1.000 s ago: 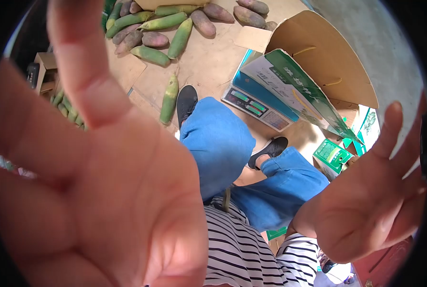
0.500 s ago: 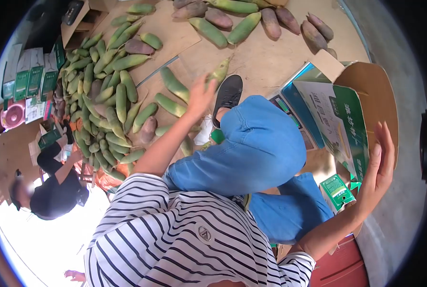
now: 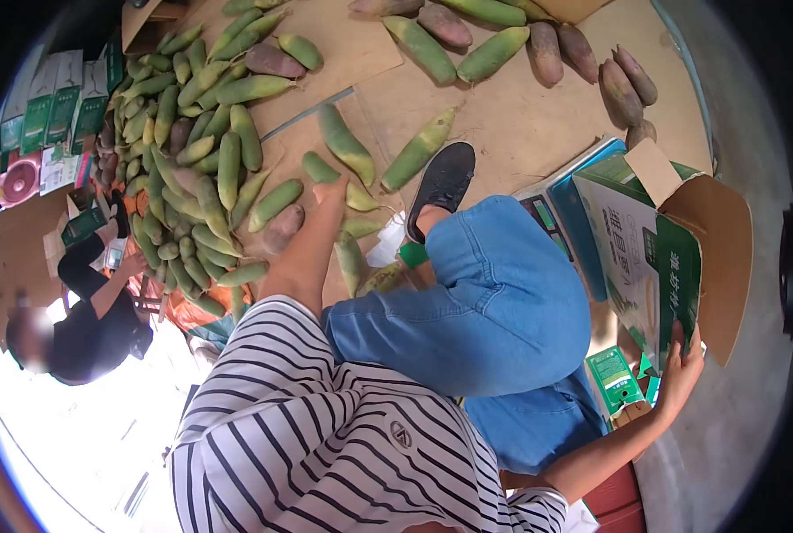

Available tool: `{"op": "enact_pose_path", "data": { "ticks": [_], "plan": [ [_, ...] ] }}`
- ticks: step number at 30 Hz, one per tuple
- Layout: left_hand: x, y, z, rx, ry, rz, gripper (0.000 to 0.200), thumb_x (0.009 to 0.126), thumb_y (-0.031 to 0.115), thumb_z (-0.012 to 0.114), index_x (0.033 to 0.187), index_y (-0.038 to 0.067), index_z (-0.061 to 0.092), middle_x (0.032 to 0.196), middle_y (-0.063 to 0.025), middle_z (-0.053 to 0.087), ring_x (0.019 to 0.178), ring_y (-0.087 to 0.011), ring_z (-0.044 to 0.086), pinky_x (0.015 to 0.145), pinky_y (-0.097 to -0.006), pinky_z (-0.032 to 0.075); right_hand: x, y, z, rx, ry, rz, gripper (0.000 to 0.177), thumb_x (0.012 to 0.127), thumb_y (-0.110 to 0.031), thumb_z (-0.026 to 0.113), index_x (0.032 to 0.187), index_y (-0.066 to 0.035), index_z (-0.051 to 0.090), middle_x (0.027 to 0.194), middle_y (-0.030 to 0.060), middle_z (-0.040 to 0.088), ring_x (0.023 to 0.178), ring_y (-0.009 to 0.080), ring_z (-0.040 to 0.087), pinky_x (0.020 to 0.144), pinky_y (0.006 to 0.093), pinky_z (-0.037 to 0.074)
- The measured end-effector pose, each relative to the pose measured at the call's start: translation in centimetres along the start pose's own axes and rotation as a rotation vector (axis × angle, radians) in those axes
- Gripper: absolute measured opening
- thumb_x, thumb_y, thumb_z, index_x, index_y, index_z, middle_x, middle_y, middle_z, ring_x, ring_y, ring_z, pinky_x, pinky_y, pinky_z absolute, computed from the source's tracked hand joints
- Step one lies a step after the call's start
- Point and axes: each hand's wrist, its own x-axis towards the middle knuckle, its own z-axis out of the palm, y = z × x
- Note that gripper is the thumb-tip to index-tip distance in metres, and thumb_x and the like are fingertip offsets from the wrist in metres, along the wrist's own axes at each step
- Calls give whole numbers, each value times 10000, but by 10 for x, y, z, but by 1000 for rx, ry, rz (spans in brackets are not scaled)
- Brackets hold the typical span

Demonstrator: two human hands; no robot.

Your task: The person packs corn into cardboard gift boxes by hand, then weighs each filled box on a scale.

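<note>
My left hand [image 3: 329,190] is closed around the middle of a green radish [image 3: 318,166], whose two ends show on either side. Other green radishes lie close by, one long one [image 3: 347,147] just above. On the right, my right hand [image 3: 682,369] grips the lower edge of an open green-and-white cardboard box [image 3: 632,244], with its fingers against the wall. A green radish with a pale patch [image 3: 420,149] rests beside my black shoe [image 3: 447,180].
A big pile of green radishes [image 3: 228,169] covers the left. Purple radishes [image 3: 623,93] lie at the upper right. A blue scale [image 3: 578,226] stands beside the box. A seated person [image 3: 95,329] is at the far left, near stacked green boxes [image 3: 63,102].
My left hand has moved left from the pale-patched radish and closed on another. My right hand, open in the air before, has come down onto the box edge. The view has shifted slightly.
</note>
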Motion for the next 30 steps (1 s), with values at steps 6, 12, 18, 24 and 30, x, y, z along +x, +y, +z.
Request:
{"op": "enact_pose_path", "data": {
  "ticks": [6, 12, 18, 24, 30],
  "plan": [
    [-42, 68, -12, -7, -218, 415, 803, 658, 334, 766, 1281, -41, 424, 1198, -247, 566, 1118, -359, 565, 951, -404, 456, -4, -18, -1, -29, 10, 47, 241, 964, -161, 538, 1139, -5, 592, 923, 91, 611, 838, 131, 534, 784, 256, 433],
    [-118, 163, -27, 328, -314, 1016, 720, 690, 276, 729, 1298, 26, 437, 1176, -230, 577, 1113, -355, 563, 954, -411, 451, 1, -6, 2, -18, 13, -32, 251, 964, -165, 533, 1151, -5, 583, 943, 86, 618, 811, 138, 522, 772, 271, 432],
    [-170, 179, -55, -75, -597, 1123, 659, 806, 315, 688, 1334, 16, 432, 1269, -246, 522, 1176, -357, 521, 1002, -395, 411, -1, -7, 1, 48, -3, -19, 257, 962, -130, 523, 1160, 29, 563, 970, 94, 631, 854, 139, 516, 826, 262, 424],
    [13, 115, -169, 654, 446, 880, 621, 746, 261, 677, 1243, -29, 444, 1253, -216, 494, 1205, -338, 460, 1013, -418, 385, 2, 7, -2, 41, -30, 19, 262, 962, -147, 538, 1142, 41, 568, 936, 62, 625, 841, 115, 498, 803, 255, 424],
    [174, 43, -248, 652, 100, 478, 857, 698, 361, 770, 1358, 0, 361, 1361, -214, 427, 1214, -344, 487, 981, -429, 443, 4, 24, -8, 164, -29, 104, 264, 960, -189, 560, 1103, 29, 606, 924, 10, 615, 841, 91, 500, 777, 237, 416]
  ]
}}
